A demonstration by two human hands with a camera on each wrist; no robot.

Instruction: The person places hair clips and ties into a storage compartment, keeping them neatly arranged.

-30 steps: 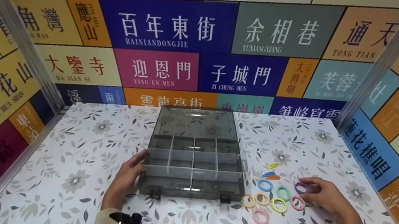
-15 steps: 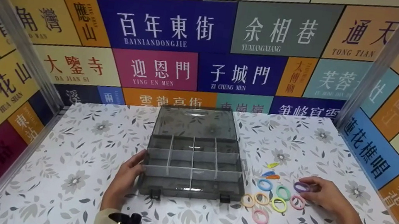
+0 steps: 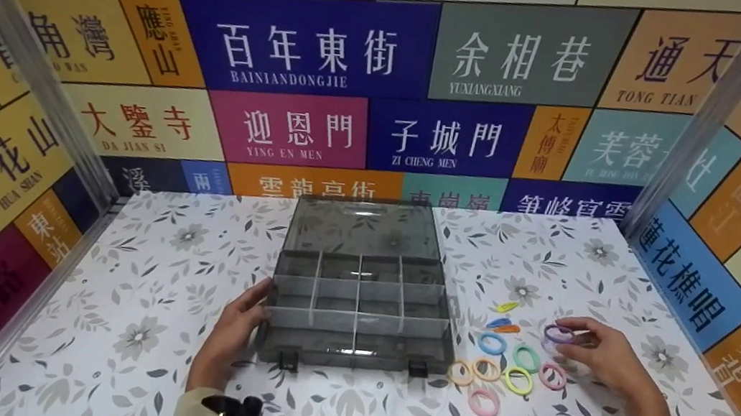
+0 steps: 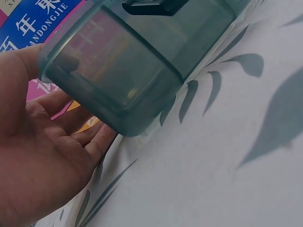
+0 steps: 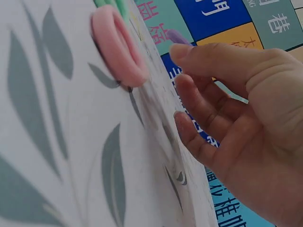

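Observation:
In the head view my right hand pinches a purple hair tie between thumb and fingers, off the table. The right wrist view shows just a sliver of this purple tie past the thumb. My left hand rests against the left wall of a translucent grey compartment box, its fingers fairly straight along the side in the left wrist view. The box's lid is raised at the back, and its compartments hold nothing. A pink hair tie lies just below my right hand.
Right of the box lie more hair ties: blue, green, yellow, orange and pink. Behind them are small yellow, blue and orange hair clips. A sign-printed wall stands behind the floral table.
My right hand has lifted the purple hair tie off the table and tilted it, shifting slightly up and away from the pink one. My left hand and the box have not moved.

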